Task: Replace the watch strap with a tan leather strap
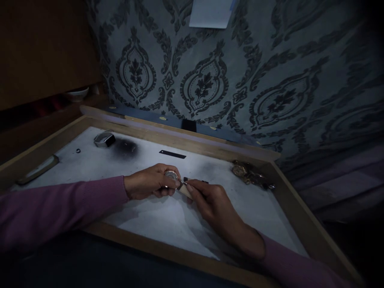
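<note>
Near the middle of the tray, my left hand (156,181) is closed around a round silver watch (172,175), its face turned up between thumb and fingers. My right hand (214,200) pinches a thin tool with a metal tip (183,183), which reaches the watch's edge. What kind of tool it is does not show clearly. Below the fingertips lies a light tan flat piece (185,191), partly hidden by my right hand. A dark flat strip with a hole at one end (172,154) lies just beyond my hands.
The wooden tray (144,244) has raised rims and a white bottom. At its far left lie a square-faced wristwatch (105,139), a small black ring (78,151) and a long curved-edged piece (40,170). Several metal watches (249,174) are heaped at the right. Patterned wallpaper (204,84) rises behind.
</note>
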Demonstrator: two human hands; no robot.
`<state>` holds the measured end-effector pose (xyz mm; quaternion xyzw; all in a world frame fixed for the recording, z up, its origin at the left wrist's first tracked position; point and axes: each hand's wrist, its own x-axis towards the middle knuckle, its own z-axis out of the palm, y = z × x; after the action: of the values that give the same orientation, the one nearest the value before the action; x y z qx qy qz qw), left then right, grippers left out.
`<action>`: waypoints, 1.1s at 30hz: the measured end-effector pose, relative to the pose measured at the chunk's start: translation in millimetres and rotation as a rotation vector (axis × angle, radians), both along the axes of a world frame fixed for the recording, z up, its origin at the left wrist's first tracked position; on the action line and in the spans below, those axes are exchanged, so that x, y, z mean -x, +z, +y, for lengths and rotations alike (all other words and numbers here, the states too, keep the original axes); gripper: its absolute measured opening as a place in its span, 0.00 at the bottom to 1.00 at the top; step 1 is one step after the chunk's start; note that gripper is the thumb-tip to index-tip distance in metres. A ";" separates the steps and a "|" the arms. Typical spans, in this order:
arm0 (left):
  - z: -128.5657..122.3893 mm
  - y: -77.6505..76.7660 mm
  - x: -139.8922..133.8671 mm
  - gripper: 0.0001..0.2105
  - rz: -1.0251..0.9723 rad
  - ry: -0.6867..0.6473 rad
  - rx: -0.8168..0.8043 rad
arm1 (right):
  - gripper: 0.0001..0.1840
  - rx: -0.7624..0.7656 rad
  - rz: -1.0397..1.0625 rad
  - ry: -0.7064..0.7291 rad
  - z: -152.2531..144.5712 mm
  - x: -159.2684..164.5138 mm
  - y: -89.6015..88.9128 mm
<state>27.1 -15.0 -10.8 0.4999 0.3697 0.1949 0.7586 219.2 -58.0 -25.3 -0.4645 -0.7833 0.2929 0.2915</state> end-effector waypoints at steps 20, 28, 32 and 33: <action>0.6 0.2 -0.6 0.06 0.039 -0.010 -0.011 | 0.16 -0.037 -0.038 0.017 0.0 -1.3 -0.6; -0.8 0.2 -1.1 0.05 0.068 -0.011 -0.029 | 0.17 -0.062 -0.038 0.052 0.1 0.4 0.7; -1.9 2.0 -1.9 0.04 0.079 -0.007 -0.039 | 0.17 -0.068 -0.031 0.060 -0.1 0.6 1.8; -2.1 2.3 -2.1 0.04 0.083 -0.007 -0.041 | 0.17 -0.071 -0.030 0.062 0.0 0.4 1.8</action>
<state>29.2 -17.1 -8.5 0.5244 0.3950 0.1788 0.7328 218.8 -57.9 -23.6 -0.4339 -0.8114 0.2668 0.2866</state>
